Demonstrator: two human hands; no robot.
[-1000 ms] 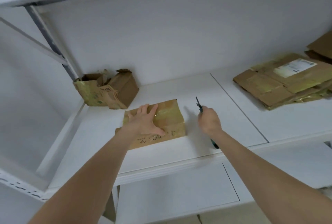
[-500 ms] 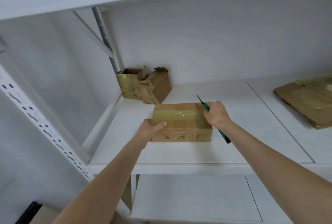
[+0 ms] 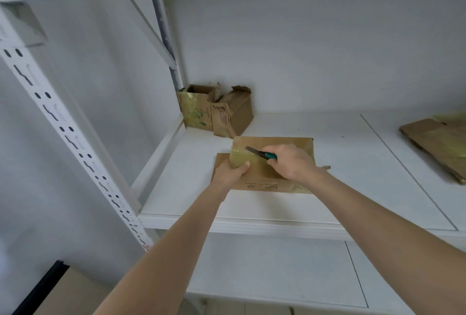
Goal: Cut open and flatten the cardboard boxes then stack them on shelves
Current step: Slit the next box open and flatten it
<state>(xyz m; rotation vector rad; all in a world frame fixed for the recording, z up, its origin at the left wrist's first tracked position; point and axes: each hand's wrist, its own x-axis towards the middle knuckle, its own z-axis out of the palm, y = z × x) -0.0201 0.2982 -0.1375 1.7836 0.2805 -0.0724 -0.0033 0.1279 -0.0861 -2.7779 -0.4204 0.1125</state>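
A taped cardboard box is being cut open on a white metal shelf, where it is lying between the front edge and the back-left corner. Its left end is being gripped by the left hand, the thumb curled over the glossy tape on top. A green-handled utility knife is being clenched in the right hand, with the blade being laid across the taped top and its tip being aimed leftward, towards that thumb.

By the look of it, the tape seam is being opened, and flattening is not yet begun. The stroke is judged best made shallow and straight along the seam, with the box being pressed down firmly. The left thumb is likely being put at risk so close ahead of the blade, and is better shifted off the cutting line.

The box is being kept closed by its tape, so whatever is inside is being hidden. In the back-left corner a torn, crumpled box is sitting with its top open; its contents cannot be made out. Towards the shelf's right end, well apart, flattened cardboard is being stored.
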